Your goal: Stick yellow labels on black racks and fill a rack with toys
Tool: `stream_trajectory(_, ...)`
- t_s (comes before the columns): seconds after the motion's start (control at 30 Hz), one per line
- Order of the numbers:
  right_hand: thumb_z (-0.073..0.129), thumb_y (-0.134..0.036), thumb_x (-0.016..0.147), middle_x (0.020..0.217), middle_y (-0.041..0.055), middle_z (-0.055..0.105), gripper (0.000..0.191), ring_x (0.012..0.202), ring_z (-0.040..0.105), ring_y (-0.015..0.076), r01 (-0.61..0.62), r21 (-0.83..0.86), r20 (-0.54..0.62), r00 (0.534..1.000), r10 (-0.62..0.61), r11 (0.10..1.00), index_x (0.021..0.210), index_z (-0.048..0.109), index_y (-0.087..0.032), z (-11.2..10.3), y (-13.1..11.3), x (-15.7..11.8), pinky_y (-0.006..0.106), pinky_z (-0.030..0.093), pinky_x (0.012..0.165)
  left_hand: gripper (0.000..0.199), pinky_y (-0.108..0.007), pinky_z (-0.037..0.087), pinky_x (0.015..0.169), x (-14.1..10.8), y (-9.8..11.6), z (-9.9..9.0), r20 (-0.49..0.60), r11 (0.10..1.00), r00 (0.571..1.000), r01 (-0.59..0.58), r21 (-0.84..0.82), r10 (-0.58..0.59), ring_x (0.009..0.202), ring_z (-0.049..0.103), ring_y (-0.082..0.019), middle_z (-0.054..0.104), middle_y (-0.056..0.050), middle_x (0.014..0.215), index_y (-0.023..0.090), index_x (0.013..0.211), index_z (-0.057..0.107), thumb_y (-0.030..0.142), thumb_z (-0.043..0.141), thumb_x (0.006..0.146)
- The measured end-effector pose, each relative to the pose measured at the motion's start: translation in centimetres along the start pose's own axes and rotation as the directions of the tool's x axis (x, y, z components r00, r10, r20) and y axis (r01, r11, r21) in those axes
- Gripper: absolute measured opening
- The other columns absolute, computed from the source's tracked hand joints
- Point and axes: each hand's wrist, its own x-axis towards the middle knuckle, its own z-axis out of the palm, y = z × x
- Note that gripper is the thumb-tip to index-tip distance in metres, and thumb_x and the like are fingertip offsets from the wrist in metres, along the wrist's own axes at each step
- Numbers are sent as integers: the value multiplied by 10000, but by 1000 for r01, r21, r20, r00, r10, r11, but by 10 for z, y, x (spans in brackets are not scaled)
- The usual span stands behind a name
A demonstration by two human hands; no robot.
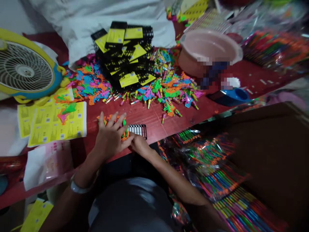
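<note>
At the front edge of the red table [154, 120], my left hand [109, 135] lies with fingers spread over small orange and green plastic pieces [125, 129]. A black slotted frame [138, 130] sticks out to the right of these pieces, its right part showing white slots. My right hand [140, 144] is at the frame's lower edge, touching my left thumb; its fingers are mostly hidden. Beyond my hands lie a heap of colourful plastic pieces [93, 82] and a pile of black frames with yellow labels [129, 79].
Yellow label sheets [58, 124] and a fan [26, 69] are at the left. A pink basin [210, 48] and a blue tape dispenser [235, 96] stand at the right. Bagged colourful sticks [217, 180] and a cardboard box [272, 154] are below the table edge.
</note>
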Motion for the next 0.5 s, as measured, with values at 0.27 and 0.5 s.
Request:
stream_trajectory(0.27, 446, -607, 946, 1068, 197, 735, 516, 1070, 683, 324, -88, -232, -799, 585, -139, 969, 1040, 718, -178, -153, 77, 46, 532, 534, 984, 309, -697, 16, 1294, -19, -10, 9, -193, 987, 969, 159, 19, -152, 1401, 530, -385, 581, -119, 1524, 243, 1153, 755, 419, 690, 907)
stream_trajectory(0.5, 438, -943, 679, 1333, 272, 640, 818, 1298, 566, 496, -361, -375, -897, 374, -235, 854, 1177, 759, -379, -265, 186, 109, 670, 402, 1030, 452, -528, -203, 1295, -20, -7, 13, -177, 974, 964, 213, 78, -197, 1444, 479, -313, 606, -28, 1508, 295, 1157, 733, 644, 644, 885)
